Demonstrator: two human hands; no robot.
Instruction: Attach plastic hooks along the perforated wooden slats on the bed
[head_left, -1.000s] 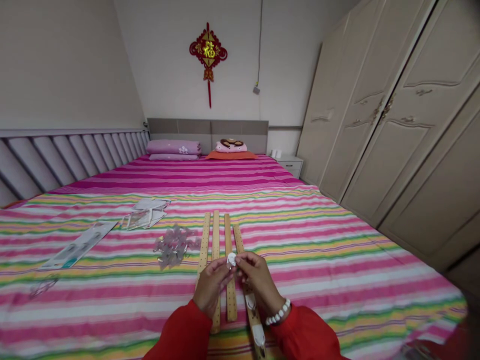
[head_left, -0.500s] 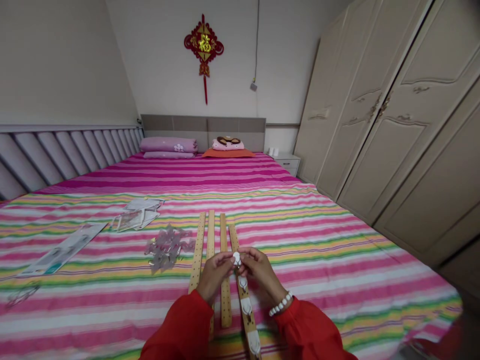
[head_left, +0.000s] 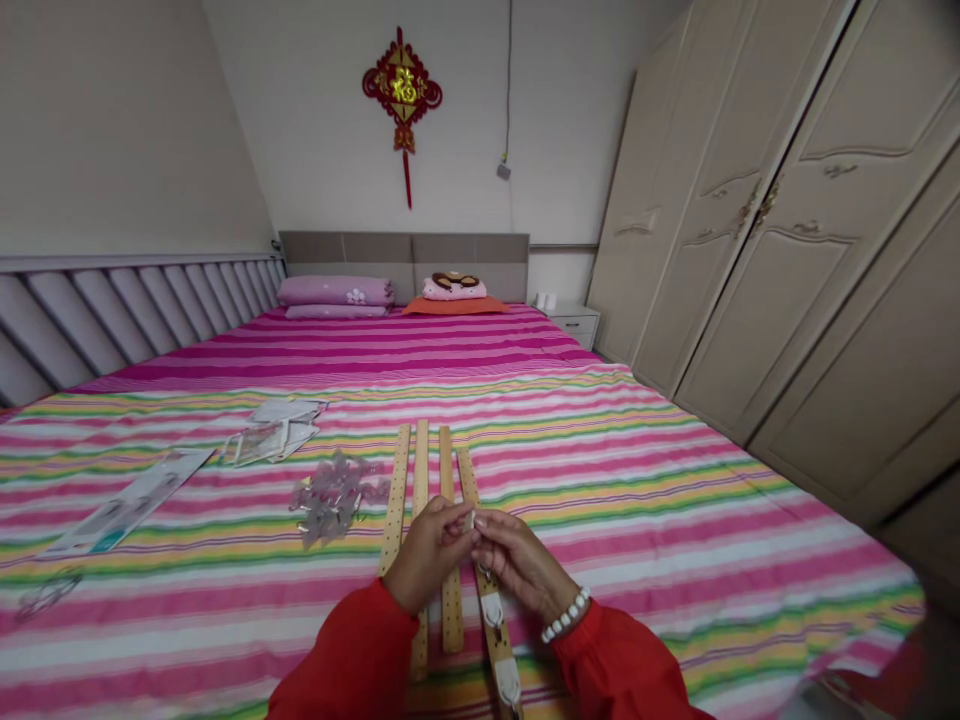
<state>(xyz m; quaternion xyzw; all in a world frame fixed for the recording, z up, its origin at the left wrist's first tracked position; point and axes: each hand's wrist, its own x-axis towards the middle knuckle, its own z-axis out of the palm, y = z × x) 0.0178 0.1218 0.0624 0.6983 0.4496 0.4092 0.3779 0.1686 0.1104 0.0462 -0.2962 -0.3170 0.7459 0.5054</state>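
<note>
Over the rightmost wooden strip (head_left: 468, 478), my left hand (head_left: 427, 550) and my right hand (head_left: 523, 565) meet, fingertips closed on a small white adhesive hook (head_left: 472, 519). It is turned edge-on and mostly covered by the fingers. Below my hands, white hooks (head_left: 492, 610) with metal loops sit in a row on that same strip; one is partly hidden by my right hand. To the left lie more wooden strips with small holes, including a wide one (head_left: 394, 510) and a narrower one (head_left: 451, 612). My left hand passes above them.
Left of the strips is a pile of clear-backed hooks (head_left: 334, 498). Farther left are flat plastic packets (head_left: 274, 435), a long packaged card (head_left: 131, 505) and a thin wire-like loop (head_left: 49, 592). All lie on a striped bedsheet (head_left: 675, 560); a wardrobe (head_left: 735, 250) stands at right.
The white hook has been turned from face-on to edge-on between my fingers. My hands have closed in around it, and my right hand covers more of the strip.
</note>
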